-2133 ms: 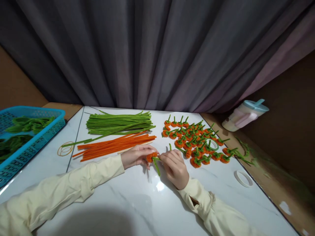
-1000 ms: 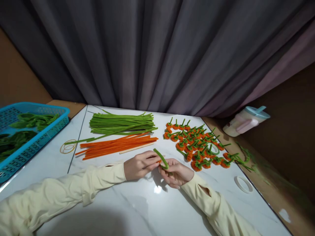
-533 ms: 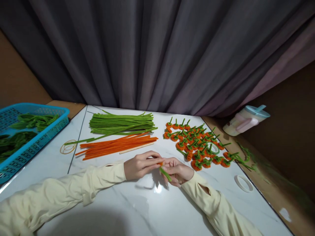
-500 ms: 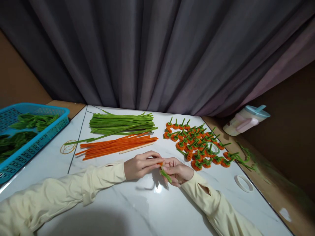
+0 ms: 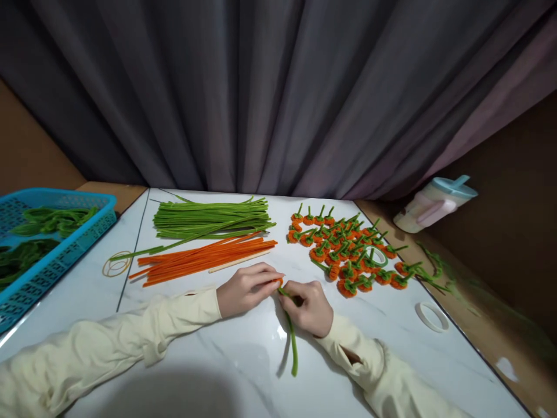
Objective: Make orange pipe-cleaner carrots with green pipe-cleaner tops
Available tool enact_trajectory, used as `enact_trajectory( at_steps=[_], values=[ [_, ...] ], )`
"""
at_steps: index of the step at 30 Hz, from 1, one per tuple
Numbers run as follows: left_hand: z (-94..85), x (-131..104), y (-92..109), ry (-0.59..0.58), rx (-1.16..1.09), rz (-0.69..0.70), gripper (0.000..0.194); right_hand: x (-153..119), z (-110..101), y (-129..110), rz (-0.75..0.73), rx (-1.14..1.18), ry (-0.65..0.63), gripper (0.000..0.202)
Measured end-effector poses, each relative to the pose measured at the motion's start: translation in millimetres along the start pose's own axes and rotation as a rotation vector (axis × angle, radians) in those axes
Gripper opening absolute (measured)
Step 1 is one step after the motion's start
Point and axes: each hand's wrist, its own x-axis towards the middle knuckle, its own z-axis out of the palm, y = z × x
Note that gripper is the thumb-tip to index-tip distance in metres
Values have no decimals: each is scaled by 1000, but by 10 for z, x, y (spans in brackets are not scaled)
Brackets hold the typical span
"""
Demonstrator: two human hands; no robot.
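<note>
Between its fingertips my left hand (image 5: 250,289) pinches a small orange piece (image 5: 278,282), mostly covered by the fingers. Right beside it, my right hand (image 5: 308,306) is closed on a green stem (image 5: 293,348) whose free end hangs down toward the table. The stem's upper end meets the orange piece. Behind my left hand lie a bundle of orange stems (image 5: 200,261) and, farther back, a bundle of green stems (image 5: 209,219). Many small orange pieces with green stalks (image 5: 347,270) are grouped beyond my right hand.
A blue basket (image 5: 93,229) with green leaf shapes stands at the left. Yellow rings (image 5: 116,264) lie near it. A thin wooden stick (image 5: 235,262) borders the orange bundle. At the right are a white tape roll (image 5: 432,317), a green-edged roll (image 5: 375,256) and a lidded cup (image 5: 433,204).
My right hand has turned over, knuckles now up, and the green stem hangs down longer below it. My left hand still holds the orange piece. The view has shifted slightly.
</note>
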Motion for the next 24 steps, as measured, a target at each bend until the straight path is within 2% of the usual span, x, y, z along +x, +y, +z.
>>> enact_trajectory(
  at_steps=[2, 4, 7, 10, 13, 18, 24],
  values=[
    [11, 16, -12, 18, -56, -87, 28, -42, 34, 4, -182, -252, 83, 21],
    [19, 30, -30, 36, -120, -183, 28, -60, 46, 6, -254, -367, 140, 19],
    [18, 50, -52, 46, -190, -278, 29, -39, 25, -5, -180, -278, 160, 15],
    [11, 60, -60, 28, -213, -304, 30, -7, 0, -18, -74, -89, 110, 11],
    [7, 63, -56, 2, -246, -333, 31, -8, 5, -12, -32, -5, 93, 5],
    [15, 56, -45, -33, -379, -379, 32, -44, 27, -1, -180, -121, 201, 19],
    [27, 26, -74, -76, -648, -477, 43, -56, 9, 14, -379, -167, 234, 29]
  ],
)
